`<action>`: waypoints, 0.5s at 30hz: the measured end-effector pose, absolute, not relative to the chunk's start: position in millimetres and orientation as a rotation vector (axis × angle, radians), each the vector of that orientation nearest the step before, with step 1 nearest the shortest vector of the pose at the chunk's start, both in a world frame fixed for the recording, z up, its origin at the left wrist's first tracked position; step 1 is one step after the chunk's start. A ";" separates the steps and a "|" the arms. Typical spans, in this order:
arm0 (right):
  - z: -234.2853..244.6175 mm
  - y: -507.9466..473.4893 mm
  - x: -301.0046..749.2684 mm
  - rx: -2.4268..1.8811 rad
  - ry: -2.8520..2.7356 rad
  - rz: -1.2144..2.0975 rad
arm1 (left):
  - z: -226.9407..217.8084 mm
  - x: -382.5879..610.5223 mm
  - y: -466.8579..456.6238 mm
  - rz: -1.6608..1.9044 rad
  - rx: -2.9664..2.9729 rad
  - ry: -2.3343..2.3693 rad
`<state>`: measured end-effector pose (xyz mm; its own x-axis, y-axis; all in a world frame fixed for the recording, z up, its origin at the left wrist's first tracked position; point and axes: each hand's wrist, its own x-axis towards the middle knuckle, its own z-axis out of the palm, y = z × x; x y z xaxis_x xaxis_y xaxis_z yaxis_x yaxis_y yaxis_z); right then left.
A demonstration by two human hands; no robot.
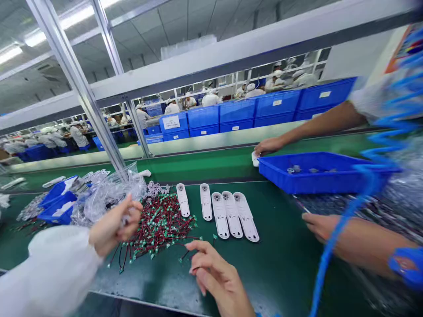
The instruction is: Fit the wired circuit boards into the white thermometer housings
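We log a heap of red-and-black wire leads [158, 226], with small green boards [153, 254] on their ends, lying loose on the green bench mat [284, 246]. Its long axis runs from lower left to upper right in the head view. The right hand [218, 277] is nearer: the heap lies up and to the left of its fingertips [195, 269], which rest just off the lower right edge, loosely curved, slightly apart and empty. The left hand [115, 224] is over the heap's upper left edge, its fingers drawn together on something small and pale; we cannot tell what. Beyond stand five white plastic housings [232, 215]. To the left are a transparent plastic bag [109, 198] and blue trays [57, 202]. At right, a co-worker's hand [269, 145] touches a small white part [255, 158] beside a blue tray [297, 185], under a blue coiled air hose [373, 176].
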<state>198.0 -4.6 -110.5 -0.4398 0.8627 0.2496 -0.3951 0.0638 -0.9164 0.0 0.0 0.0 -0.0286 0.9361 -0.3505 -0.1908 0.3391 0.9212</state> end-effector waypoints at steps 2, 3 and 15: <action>-102.8 -13.4 189.6 -0.420 -1.322 1.606 | -20.2 20.9 -20.5 0.999 0.746 1.191; -99.8 -16.9 186.2 -0.391 -1.324 1.621 | -28.7 30.2 -29.0 0.964 0.734 1.168; -113.2 -23.6 183.7 -0.584 -1.373 1.679 | -86.7 61.5 -52.1 0.898 0.940 1.194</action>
